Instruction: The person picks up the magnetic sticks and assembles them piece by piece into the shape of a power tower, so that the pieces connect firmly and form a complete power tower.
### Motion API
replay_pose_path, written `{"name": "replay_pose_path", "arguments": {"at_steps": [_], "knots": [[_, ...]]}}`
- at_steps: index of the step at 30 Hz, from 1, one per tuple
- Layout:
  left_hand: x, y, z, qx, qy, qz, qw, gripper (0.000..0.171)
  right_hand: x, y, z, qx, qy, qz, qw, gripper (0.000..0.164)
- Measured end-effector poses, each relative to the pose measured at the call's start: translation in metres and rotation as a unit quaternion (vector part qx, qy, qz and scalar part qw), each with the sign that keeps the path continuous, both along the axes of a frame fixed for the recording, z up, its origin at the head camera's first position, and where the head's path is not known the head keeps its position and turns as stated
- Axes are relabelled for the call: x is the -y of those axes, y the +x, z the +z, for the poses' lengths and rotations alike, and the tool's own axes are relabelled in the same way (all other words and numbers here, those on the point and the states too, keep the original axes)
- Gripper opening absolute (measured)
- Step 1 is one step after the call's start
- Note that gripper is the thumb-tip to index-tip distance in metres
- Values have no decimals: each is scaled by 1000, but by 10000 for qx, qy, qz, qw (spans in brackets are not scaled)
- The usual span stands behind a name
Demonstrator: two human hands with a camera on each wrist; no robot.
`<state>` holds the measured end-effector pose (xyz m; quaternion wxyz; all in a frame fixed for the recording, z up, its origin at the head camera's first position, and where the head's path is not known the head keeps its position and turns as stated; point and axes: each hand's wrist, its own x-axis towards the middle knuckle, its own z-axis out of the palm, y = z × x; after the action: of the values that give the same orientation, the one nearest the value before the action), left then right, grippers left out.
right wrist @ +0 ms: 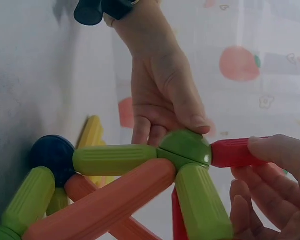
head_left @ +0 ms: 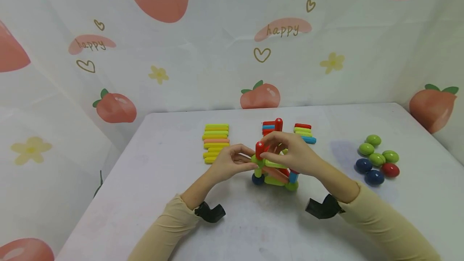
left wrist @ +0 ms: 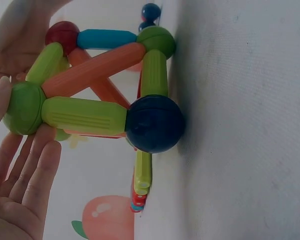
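Note:
A cube-like frame of magnetic rods and balls stands on the table, with a dark blue ball (left wrist: 155,124) and a green ball (head_left: 291,185) at its lower front corners. My left hand (head_left: 232,162) steadies the upper front green ball (right wrist: 187,147), thumb on one side and fingers on the other. My right hand (head_left: 295,152) pinches a red rod (right wrist: 232,152) that stands upright, its lower end at that ball. Orange rods (left wrist: 95,70) run diagonally across the sides. Behind my right hand another red rod (head_left: 278,125) sticks up. Part of the frame is hidden by my hands.
Yellow, lime and orange rods (head_left: 216,137) lie in a column at the left back. Red, lime and blue rods (head_left: 303,131) lie behind the frame. Several loose balls, green (head_left: 377,159), dark blue (head_left: 374,177) and red (head_left: 390,170), sit on the right.

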<state>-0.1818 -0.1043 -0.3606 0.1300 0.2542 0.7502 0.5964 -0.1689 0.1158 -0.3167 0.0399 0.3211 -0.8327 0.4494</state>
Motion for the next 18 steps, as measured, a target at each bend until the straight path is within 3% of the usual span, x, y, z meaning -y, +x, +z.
{"name": "replay_pose_path", "arguments": {"at_steps": [8, 13, 18], "knots": [[2, 0, -1, -151, -68, -39, 9999, 32, -8, -1, 3, -52, 56, -208, 9998, 23], [8, 0, 0, -147, -180, 40, 9997, 32, -33, -16, 4, -335, 78, -746, 9966, 17], [17, -1, 0, -147, -259, 153, 9994, 32, -63, -39, -8, 197, 578, -1368, 9887, 20]]}}
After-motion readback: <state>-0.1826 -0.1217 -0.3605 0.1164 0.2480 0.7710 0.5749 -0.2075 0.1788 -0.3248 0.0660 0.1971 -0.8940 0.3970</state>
